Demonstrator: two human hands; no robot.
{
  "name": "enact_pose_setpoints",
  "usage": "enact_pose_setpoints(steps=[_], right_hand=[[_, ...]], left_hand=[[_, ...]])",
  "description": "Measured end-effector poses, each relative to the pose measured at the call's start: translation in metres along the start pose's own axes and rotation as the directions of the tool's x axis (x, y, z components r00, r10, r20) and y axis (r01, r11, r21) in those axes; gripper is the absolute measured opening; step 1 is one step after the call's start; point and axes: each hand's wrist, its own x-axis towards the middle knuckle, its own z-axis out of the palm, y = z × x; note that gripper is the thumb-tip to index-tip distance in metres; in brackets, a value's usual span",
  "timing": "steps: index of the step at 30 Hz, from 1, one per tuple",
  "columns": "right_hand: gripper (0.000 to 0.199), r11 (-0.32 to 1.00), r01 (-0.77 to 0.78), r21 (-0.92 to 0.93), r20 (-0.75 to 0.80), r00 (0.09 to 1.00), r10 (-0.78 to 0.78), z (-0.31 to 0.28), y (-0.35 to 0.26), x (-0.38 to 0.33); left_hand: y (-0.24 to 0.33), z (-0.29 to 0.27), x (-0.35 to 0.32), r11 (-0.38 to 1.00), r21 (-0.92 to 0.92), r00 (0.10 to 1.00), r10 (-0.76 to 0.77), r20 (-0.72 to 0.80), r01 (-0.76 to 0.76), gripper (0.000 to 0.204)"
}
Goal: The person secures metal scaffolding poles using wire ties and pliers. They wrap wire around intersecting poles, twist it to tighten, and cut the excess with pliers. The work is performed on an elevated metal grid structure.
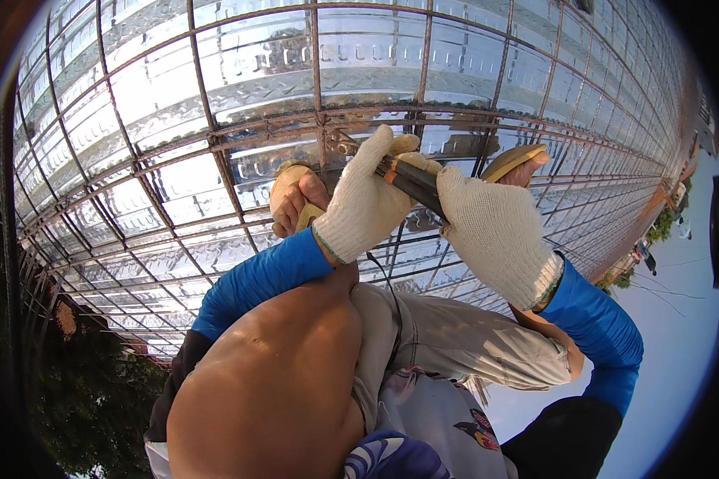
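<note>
While both gloved, left hand [367, 195] and right hand [495, 231] grip a tool [411, 182].

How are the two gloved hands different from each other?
The left hand sits farther forward, its fingers reaching up to the rebar crossing; the right hand sits behind it, lower. The left hand grips the front of the dark-handled tool; the right hand wraps the tool's rear. Both wear white knit gloves and blue sleeves.

Corrugated metal decking [176, 88] carries a rusty rebar grid [216, 132] (bars crossing at right angles) spreading from 9 to 3 o'clock.
</note>
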Motion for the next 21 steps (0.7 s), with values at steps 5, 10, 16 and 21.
enact_pose_setpoints(steps=[5,10,16,21], right_hand=[[0.042,0.968,-0.168,0.186,0.160,0.977,0.139,0.011,-0.008,-0.005],[0.043,0.662,-0.369,0.652,0.566,0.818,-0.101,0.016,0.029,0.023],[0.038,0.989,-0.133,-0.065,0.075,0.988,0.138,0.035,0.010,-0.004],[0.041,0.994,-0.051,0.092,-0.034,0.998,0.054,0.032,0.033,0.003]], left_hand=[[-0.003,0.006,0.000,0.997,0.076,0.998,0.029,-0.061,-0.024,0.028],[0.003,0.001,0.000,0.998,0.062,0.997,-0.009,0.078,0.004,0.028],[-0.002,0.010,-0.004,0.985,0.155,0.996,0.071,0.053,-0.078,0.025],[0.001,-0.006,0.017,0.984,0.122,0.978,0.102,0.184,-0.126,0.033]])
